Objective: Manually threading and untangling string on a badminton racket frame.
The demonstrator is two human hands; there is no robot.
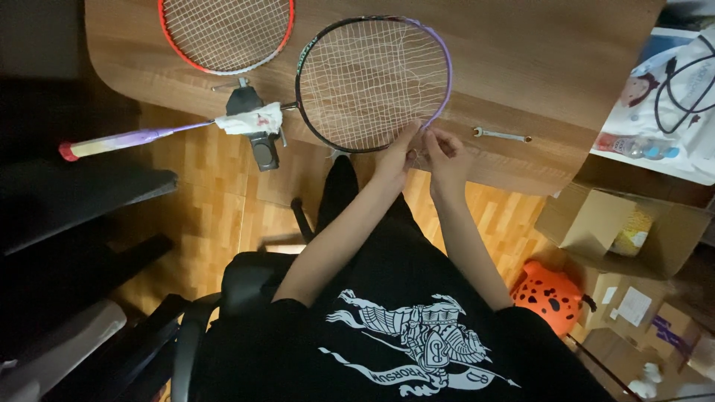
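We pinch string at the near rim of the purple racket with both hands, left and right. The racket lies on the table, clamped at its shaft; strings look partly woven, crosses uneven, work unfinished.

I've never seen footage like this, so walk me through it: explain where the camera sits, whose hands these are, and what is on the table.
There is one picture, taken by a camera worn on a person's head, looking straight down. The person sits at a wooden table. Both bare hands meet at the near edge of a purple and black racket: the left hand and the right hand pinch its strings with their fingers. The racket's shaft is wrapped in white cloth and sits on a dark clamp. A second, red racket lies further back, and a small metal wrench lies to the right. Cardboard boxes stand on the floor.
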